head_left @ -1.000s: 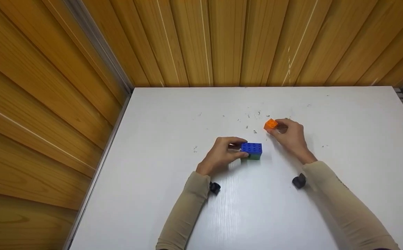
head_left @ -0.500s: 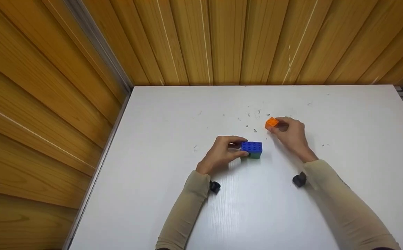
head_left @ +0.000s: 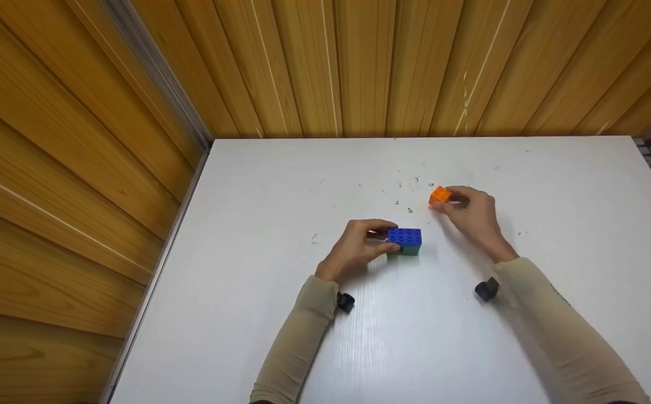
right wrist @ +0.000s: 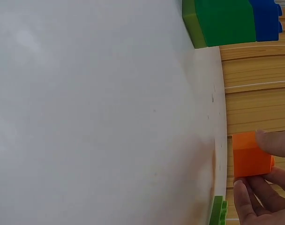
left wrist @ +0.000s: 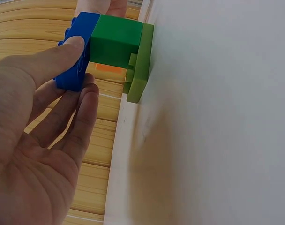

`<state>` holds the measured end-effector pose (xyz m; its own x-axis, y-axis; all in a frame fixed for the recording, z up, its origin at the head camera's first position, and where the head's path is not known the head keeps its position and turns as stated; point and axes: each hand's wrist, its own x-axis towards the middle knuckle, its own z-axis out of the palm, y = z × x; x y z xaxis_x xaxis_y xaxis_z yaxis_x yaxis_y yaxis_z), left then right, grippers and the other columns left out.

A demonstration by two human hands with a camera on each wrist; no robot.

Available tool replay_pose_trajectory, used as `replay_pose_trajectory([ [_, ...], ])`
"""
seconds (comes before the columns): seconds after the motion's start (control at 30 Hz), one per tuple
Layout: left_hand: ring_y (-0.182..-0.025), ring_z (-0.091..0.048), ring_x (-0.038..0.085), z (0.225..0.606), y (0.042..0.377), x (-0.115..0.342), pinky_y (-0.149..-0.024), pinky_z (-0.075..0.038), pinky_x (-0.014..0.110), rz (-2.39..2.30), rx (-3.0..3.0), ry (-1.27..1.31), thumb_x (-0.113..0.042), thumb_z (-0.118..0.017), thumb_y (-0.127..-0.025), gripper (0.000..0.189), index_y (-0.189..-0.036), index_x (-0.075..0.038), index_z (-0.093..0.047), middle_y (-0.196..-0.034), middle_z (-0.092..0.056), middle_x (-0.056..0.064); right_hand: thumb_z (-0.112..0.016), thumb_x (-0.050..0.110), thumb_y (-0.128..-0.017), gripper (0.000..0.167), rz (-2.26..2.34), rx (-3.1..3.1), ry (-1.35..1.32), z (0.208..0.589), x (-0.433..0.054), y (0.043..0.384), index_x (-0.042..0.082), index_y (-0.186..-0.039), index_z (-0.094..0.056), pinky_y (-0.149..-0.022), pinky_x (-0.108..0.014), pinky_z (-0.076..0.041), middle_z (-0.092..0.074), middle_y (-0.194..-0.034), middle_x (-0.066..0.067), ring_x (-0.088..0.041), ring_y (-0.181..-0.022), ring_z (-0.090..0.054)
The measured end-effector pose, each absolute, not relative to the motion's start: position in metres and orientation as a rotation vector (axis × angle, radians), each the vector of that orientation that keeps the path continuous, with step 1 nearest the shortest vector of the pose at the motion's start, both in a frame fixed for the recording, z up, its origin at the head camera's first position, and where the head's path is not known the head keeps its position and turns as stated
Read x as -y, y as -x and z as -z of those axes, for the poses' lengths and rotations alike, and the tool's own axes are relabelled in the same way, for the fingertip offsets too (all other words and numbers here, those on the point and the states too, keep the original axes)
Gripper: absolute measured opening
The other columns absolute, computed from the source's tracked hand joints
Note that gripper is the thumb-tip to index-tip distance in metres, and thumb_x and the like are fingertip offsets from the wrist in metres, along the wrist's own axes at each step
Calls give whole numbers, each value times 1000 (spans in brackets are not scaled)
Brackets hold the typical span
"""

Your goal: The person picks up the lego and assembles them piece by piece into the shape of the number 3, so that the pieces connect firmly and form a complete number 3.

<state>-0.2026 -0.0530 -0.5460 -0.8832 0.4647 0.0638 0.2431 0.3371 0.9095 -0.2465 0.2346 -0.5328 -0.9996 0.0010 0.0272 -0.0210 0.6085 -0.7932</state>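
My left hand (head_left: 356,249) pinches the blue brick (head_left: 404,235) between thumb and fingers. That brick tops an upright stack: below it is a green block (left wrist: 116,40), and at the bottom a thin light-green studded brick (left wrist: 141,70), which stands on the table. The light-green brick reaches out past the green block on the left hand's side. Farther back and to the right, my right hand (head_left: 474,216) pinches a small orange brick (head_left: 440,195), studs up in the head view. In the right wrist view the orange brick is held off the table, apart from the stack.
Another light-green studded brick (right wrist: 218,211) lies on the table near the right hand, partly cut off by the right wrist view's edge. The white table (head_left: 258,196) bears dark scuffs. Wood-look panels (head_left: 359,67) rise behind it and at left.
The right hand has shifted slightly to the right with the orange brick, which has turned a little. The left hand stays on the blue brick, and the stack stays put.
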Motion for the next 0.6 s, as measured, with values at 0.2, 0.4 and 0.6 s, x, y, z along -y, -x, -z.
replay_pose_trajectory([
  [0.2, -108, -73, 9, 547, 203, 53, -97, -59, 20, -1584, -2384, -642, -17, -86, -93, 42, -132, -8, -75, -127, -77, 7, -77, 30, -101, 56, -1397, 2804, -39, 524, -236, 242, 2, -147, -62, -112, -53, -54, -67, -141, -21, -40, -128, -66],
  [0.4, -108, -72, 7, 546, 202, 53, -98, -58, 20, -1559, -2404, -633, -21, -86, -93, 42, -133, -11, -75, -126, -77, 3, -79, 26, -99, 51, -1391, 2748, -141, 519, -237, 235, 1, -141, -66, -107, -54, -56, -70, -136, -22, -41, -121, -70],
  [0.6, -110, -72, 7, 546, 202, 53, -98, -58, 20, -1541, -2413, -638, -22, -85, -94, 43, -134, -12, -75, -127, -76, 3, -80, 29, -99, 51, -1384, 2733, -189, 510, -236, 230, 2, -140, -68, -107, -57, -55, -71, -134, -22, -40, -118, -71],
])
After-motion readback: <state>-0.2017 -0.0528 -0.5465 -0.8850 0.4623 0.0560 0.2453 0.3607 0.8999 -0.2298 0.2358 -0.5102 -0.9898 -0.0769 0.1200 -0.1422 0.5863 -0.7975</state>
